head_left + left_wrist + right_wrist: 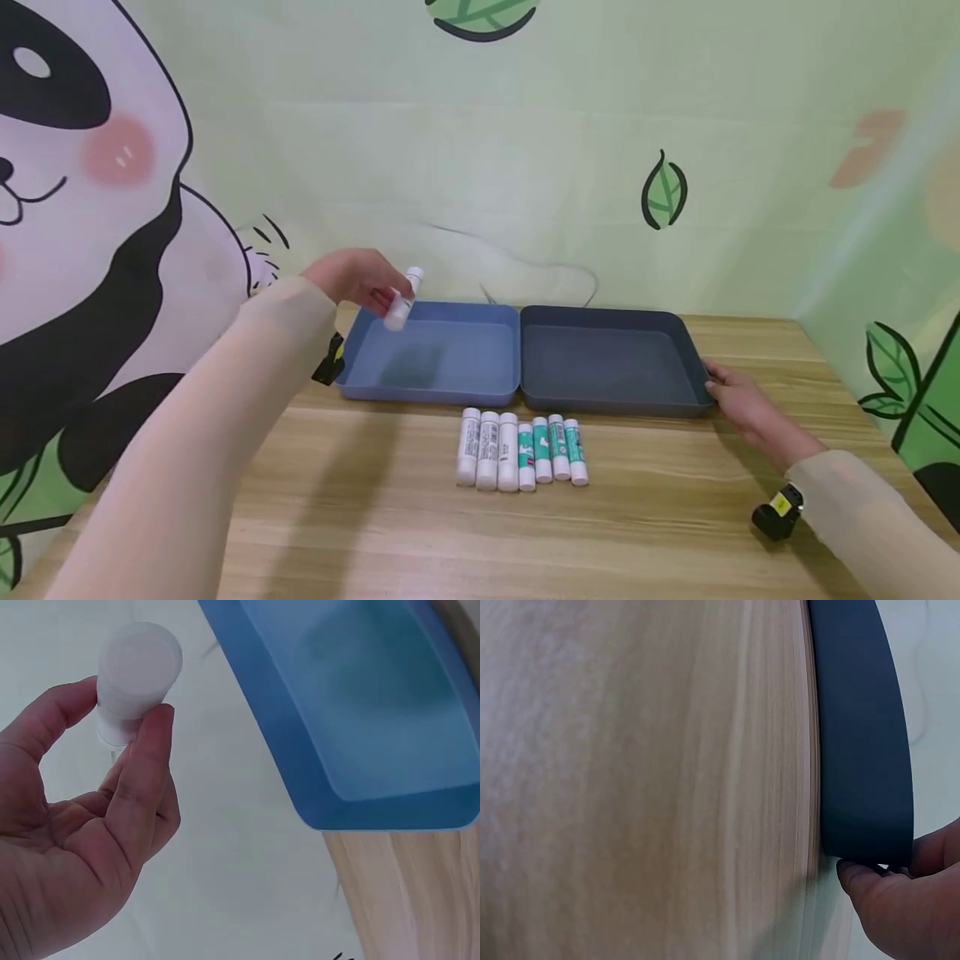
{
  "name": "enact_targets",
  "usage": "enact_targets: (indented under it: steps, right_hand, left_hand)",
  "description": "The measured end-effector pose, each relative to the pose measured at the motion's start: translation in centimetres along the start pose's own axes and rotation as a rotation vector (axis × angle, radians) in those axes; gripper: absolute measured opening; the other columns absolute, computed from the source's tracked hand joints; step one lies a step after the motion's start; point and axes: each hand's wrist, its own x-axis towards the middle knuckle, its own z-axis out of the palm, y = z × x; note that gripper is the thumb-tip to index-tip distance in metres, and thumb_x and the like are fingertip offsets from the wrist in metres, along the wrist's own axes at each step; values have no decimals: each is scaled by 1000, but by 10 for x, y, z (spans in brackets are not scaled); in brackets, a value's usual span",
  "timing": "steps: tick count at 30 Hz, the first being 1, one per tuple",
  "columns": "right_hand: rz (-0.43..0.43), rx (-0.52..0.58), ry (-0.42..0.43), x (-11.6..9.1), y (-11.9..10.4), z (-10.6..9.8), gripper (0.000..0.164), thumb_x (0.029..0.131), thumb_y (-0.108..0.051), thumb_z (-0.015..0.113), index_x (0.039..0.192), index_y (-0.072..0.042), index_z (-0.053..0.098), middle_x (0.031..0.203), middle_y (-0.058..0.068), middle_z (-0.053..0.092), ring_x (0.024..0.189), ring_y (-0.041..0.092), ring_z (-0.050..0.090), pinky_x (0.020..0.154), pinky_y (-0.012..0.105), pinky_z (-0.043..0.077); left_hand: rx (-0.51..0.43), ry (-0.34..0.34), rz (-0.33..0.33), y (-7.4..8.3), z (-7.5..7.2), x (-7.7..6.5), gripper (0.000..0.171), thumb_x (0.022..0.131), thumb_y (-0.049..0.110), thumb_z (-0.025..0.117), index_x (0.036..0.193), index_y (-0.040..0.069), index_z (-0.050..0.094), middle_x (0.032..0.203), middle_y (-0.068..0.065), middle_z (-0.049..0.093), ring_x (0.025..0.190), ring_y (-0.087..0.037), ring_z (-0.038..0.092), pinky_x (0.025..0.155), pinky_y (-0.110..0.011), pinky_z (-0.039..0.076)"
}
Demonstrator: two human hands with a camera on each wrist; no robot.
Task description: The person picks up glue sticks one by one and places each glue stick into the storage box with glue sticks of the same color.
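Observation:
My left hand (365, 277) pinches a white glue stick (403, 300) between thumb and fingers, above the left part of the blue tray (480, 392). The left wrist view shows the round end of this glue stick (137, 664) turned toward the camera. At the right end of the dark grey tray (615, 404), my right hand (738, 396) touches the outer wall near the front corner; in the right wrist view its thumb (870, 889) lies by that corner, and some fingers are hidden.
In front of the trays lie three white glue sticks (487, 450) and several smaller green-and-white ones (542, 450), side by side in a row. The trays stand end to end on the wooden table (600, 542). A printed cloth backdrop (585, 150) rises behind and at both sides.

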Motion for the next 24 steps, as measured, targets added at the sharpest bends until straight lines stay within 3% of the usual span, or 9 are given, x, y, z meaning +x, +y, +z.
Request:
enact_targets:
  steps: [9,16,20,21,24]
  right_hand:
    - [-8,-12,-9,2,0,-3,54,108,1,16,156,14,-5,161,42,2,152,55,13,124,62,22]
    - [-16,-48,-9,2,3,-6,54,108,0,17,156,15,-4,161,43,4,151,56,15,123,56,32]
    - [-19,-48,-14,3,4,-5,53,109,-1,16,155,15,-5,160,44,4,150,57,16,121,52,37]
    - [-21,-56,-13,3,4,-5,53,109,-1,16,155,15,-5,160,44,5,150,57,17,119,47,41]
    - [-31,-55,-12,3,3,-4,53,109,-1,17,155,16,-4,160,45,6,150,57,17,112,34,47]
  left_hand:
    - [-95,22,-32,-16,-3,28,54,102,15,60,144,-11,41,127,-20,52,96,-20,62,117,-40,47]
    - [-54,90,-83,-28,5,46,55,100,17,63,144,-10,45,138,-23,55,105,-24,65,113,-37,51]
    - [-13,113,-126,-40,2,73,53,94,16,71,137,-8,53,134,-24,63,99,-23,70,102,-34,58]
    - [-18,90,-126,-47,-1,86,50,89,15,75,130,-9,58,126,-25,67,93,-22,72,95,-32,61]
    - [-2,89,-131,-57,-4,103,46,85,12,78,123,-10,63,116,-24,72,77,-18,71,82,-27,63]
